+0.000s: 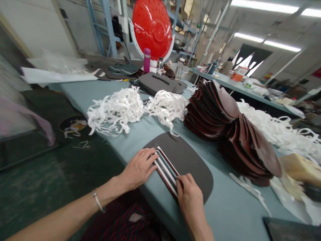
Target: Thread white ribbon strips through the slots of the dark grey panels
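Note:
A dark grey panel with rounded ends (193, 164) lies flat on the table in front of me. Along its near side runs a long narrow slot edged with dark brown strips, and white strips (164, 170) lie lengthwise along it. My left hand (137, 168) rests at the slot's far end, its fingers stretched out and touching the strips. At the near end, my right hand (191, 197) has its fingers curled, with thumb and index finger pressed together at the end of the strips. The exact piece between those fingertips is partly hidden.
Two heaps of white strips (117, 108) lie beyond the panel. Stacked brown leather pieces (213, 110) stand to the right, near a loose white strip (250, 189). Grey slotted panels (157, 82), a purple bottle (146, 60) and a red round basin (151, 26) are farther back.

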Demonstrator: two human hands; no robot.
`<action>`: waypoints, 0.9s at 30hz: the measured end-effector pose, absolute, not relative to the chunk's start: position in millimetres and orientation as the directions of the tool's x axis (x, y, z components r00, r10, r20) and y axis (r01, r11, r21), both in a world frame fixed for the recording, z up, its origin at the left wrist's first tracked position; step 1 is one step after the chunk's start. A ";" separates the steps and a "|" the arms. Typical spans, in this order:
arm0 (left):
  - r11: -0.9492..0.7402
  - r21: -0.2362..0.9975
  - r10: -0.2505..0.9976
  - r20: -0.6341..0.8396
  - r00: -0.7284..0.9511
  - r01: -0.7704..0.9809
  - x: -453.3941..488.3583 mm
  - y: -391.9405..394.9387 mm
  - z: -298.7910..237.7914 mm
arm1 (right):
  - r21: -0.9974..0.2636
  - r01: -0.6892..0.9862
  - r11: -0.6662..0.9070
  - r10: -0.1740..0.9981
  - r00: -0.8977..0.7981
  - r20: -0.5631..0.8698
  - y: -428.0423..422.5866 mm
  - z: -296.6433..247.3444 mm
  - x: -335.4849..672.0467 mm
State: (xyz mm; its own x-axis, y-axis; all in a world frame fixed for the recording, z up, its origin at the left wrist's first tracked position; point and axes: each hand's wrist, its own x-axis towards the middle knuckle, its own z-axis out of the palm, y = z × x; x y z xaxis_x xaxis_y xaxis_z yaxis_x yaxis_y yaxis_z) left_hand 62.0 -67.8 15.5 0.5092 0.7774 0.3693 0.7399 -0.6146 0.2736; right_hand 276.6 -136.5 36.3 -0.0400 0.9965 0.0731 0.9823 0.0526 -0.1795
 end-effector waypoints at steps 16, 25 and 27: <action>-0.530 0.546 0.848 0.341 0.406 0.649 47.9 -54.5 23.0 | -0.052 0.996 0.076 0.997 -0.077 -0.021 -121.3 38.1 282.4; -0.518 0.562 0.855 0.336 0.395 0.645 47.9 -53.6 19.4 | -0.223 0.963 0.152 0.970 -0.101 0.221 -82.2 29.6 222.3; -0.527 0.557 0.850 0.351 0.394 0.642 48.4 -53.1 18.8 | -0.245 0.948 0.205 0.949 -0.132 0.285 -70.3 24.3 208.5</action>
State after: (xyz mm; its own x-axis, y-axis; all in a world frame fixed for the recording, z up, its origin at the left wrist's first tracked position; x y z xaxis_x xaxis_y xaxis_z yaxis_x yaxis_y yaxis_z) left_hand 48.4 -53.1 18.8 0.3936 0.8498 0.3508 0.6415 -0.5271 0.5573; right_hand 208.5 -70.3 24.3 -0.1317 0.9493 0.2854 0.9476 0.2051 -0.2449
